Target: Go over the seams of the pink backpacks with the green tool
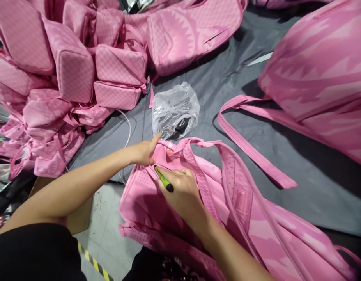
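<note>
A pink backpack [157,210] lies close to my body, its straps and mesh padding facing up. My left hand [144,152] grips the backpack's top edge, with the thumb on the near side and a finger reaching up beside the clear plastic bag. My right hand [180,189] is closed around a slim green tool with a black end [163,178], like a marker. Its far tip points at the fabric just below my left thumb; whether it touches cannot be made out. Just beyond my left hand lies the clear plastic bag [176,107] with small black pieces inside.
Many pink checked bags [120,64] are heaped at the left and back of the grey-covered table [209,93]. Another large pink backpack [321,66] stands at right, its loose strap [256,144] stretched across the cloth. A cardboard box [81,216] sits below the table edge.
</note>
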Demonstrator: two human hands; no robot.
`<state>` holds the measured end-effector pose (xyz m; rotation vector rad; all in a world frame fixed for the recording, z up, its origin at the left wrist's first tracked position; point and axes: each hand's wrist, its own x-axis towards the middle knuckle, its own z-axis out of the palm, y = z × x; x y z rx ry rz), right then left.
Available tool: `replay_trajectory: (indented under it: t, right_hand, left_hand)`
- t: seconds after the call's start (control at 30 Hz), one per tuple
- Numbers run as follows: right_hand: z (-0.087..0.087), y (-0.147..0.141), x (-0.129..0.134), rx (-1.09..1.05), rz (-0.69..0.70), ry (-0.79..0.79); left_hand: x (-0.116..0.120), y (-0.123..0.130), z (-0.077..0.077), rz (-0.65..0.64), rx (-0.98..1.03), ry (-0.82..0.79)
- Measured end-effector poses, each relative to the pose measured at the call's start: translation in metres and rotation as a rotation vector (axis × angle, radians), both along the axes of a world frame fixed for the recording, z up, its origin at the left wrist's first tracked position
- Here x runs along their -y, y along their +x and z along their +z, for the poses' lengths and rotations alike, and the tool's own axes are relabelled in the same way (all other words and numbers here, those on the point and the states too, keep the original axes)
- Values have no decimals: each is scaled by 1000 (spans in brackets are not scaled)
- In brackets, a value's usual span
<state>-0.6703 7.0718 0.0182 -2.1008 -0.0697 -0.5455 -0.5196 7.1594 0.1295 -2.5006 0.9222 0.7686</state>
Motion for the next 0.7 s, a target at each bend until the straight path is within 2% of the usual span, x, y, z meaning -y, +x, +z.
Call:
replay_trajectory:
  t: [0.1,0.37,0.47,0.57,0.7]
  right_hand:
    - [1,0,-1,43,-33,37]
    - [5,1,-5,-6,-46,-1]
    - [6,1,-5,-53,3,-13]
    - [7,2,-4,-78,-24,-27]
    - [6,3,-4,-85,29,-22]
  left_hand:
    - [-1,2,-2,5,-3,2]
    - [-2,4,-5,-19,4,-41]
    - [-4,5,-8,-46,25,-73]
    - [-6,6,-9,-71,41,-86]
    - [-3,5,-7,-35,30,-57]
